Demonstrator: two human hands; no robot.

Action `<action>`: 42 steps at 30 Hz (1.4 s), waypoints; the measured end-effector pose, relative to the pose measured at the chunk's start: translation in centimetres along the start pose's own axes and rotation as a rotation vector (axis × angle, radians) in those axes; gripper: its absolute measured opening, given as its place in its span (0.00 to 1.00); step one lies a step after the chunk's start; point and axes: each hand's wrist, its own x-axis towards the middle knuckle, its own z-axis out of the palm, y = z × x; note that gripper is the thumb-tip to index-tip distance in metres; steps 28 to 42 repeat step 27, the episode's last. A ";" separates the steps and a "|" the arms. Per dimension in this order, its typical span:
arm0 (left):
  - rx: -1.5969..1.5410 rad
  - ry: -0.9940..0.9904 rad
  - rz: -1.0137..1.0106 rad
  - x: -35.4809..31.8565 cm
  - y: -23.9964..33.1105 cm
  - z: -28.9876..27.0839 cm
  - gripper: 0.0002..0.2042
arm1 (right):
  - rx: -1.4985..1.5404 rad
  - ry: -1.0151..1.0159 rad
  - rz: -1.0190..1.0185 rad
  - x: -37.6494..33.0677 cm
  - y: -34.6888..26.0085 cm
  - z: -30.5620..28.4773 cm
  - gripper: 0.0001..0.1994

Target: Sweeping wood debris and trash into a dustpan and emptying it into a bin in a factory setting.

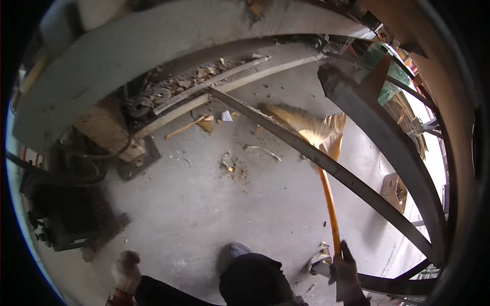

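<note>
In my right hand, at the lower right, is the upper end of a broom's orange-brown handle. The fingers are wrapped round it. Away from me, the handle runs up beneath a slanting metal bar to the broom's wide yellowish bristle head, which rests on the floor. A shiny gold-coloured part flares at the head's right side. My left hand hangs at the lower left, slightly blurred, its fingers curled in with nothing visible in them. Crumbs of debris lie on the floor between the hands and the far frame.
Slanting across the floor is a dark metal bar; a thick curved beam stands to its right. A ledge with rubble runs along the far side. At left sits a black box-shaped machine. A short stick lies near the ledge.
</note>
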 end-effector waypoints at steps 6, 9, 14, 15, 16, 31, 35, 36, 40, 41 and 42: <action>0.075 0.057 -0.077 -2.4 0.5 -1.2 0.10 | 0.021 -0.242 -0.447 19.4 -9.8 15.1 0.21; 0.172 0.062 -0.091 -6.6 -0.3 -1.5 0.06 | -0.009 -0.230 -0.568 25.3 -16.5 25.5 0.19; 0.036 -0.043 -0.217 -7.8 3.7 -3.9 0.10 | -0.105 -0.320 -0.621 21.3 -17.6 37.7 0.23; 0.047 -0.066 -0.173 -7.4 4.1 -3.7 0.10 | -0.127 -0.353 -0.682 20.1 -16.7 38.2 0.26; 0.046 -0.091 -0.113 -6.8 4.2 -3.3 0.10 | -0.271 -0.350 -0.733 20.6 -16.0 37.5 0.28; 0.042 -0.499 0.017 -11.6 3.4 -6.2 0.07 | -1.017 -0.336 -0.564 -0.2 -0.7 7.9 0.30; 0.042 -0.499 0.017 -11.6 3.4 -6.2 0.07 | -1.017 -0.336 -0.564 -0.2 -0.7 7.9 0.30; 0.042 -0.499 0.017 -11.6 3.4 -6.2 0.07 | -1.017 -0.336 -0.564 -0.2 -0.7 7.9 0.30; 0.042 -0.499 0.017 -11.6 3.4 -6.2 0.07 | -1.017 -0.336 -0.564 -0.2 -0.7 7.9 0.30; 0.042 -0.499 0.017 -11.6 3.4 -6.2 0.07 | -1.017 -0.336 -0.564 -0.2 -0.7 7.9 0.30; 0.042 -0.499 0.017 -11.6 3.4 -6.2 0.07 | -1.017 -0.336 -0.564 -0.2 -0.7 7.9 0.30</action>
